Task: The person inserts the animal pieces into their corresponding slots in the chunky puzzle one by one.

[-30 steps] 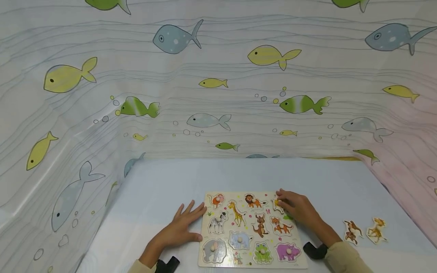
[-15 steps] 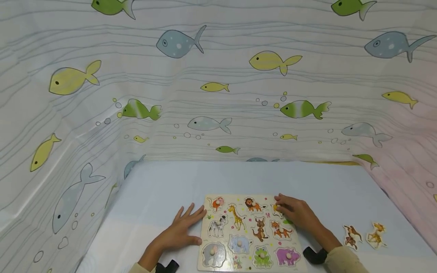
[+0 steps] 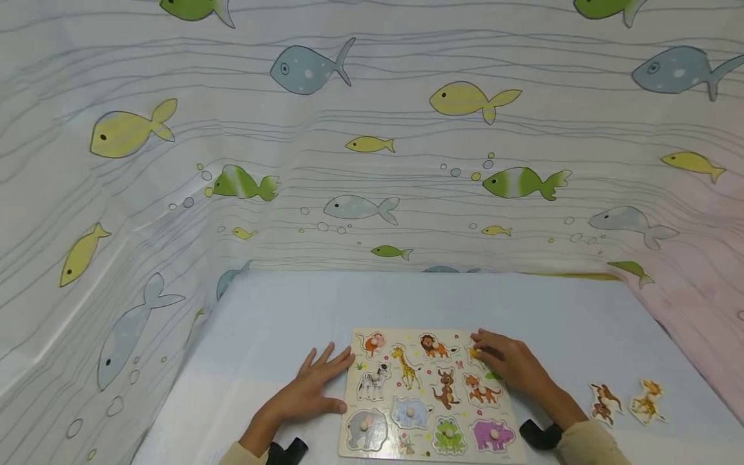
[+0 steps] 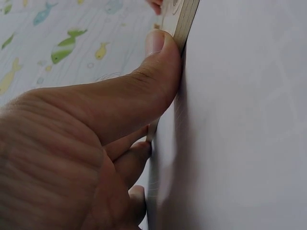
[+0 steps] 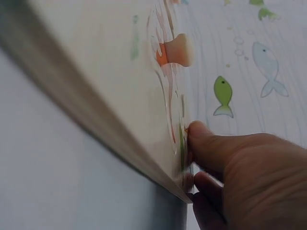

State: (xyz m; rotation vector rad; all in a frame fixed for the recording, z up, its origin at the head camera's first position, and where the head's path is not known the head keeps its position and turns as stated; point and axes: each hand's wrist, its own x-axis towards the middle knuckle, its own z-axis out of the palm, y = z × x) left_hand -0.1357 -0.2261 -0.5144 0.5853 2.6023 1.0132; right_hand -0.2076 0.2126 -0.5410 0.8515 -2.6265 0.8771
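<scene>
A wooden animal puzzle board (image 3: 398, 332) lies on the table. My left hand (image 3: 305, 391) has its fingers spread at the left edge; in the left wrist view the thumb (image 4: 165, 57) presses against the board's side. At the far right corner, my right hand (image 3: 514, 365) pinches a yellowish puzzle piece (image 3: 474, 357) over its recess. The hand hides most of that piece. Thumb and fingers meet low at the board in the right wrist view, beyond a tiger piece's wooden knob (image 5: 181, 50). Knobbed elephant (image 3: 366, 431), frog (image 3: 448, 436) and purple hippo (image 3: 493, 436) pieces sit in the board.
Two loose pieces lie on the table to the right: a brown animal (image 3: 605, 405) and a yellow giraffe-like one (image 3: 648, 402). A fish-patterned sheet (image 3: 372, 174) rises behind the white table (image 3: 325, 303).
The yellowish piece, tilted a second ago, now sits lower and flatter at its recess, with the right hand still on it. The left hand stays put; the head view shifts slightly.
</scene>
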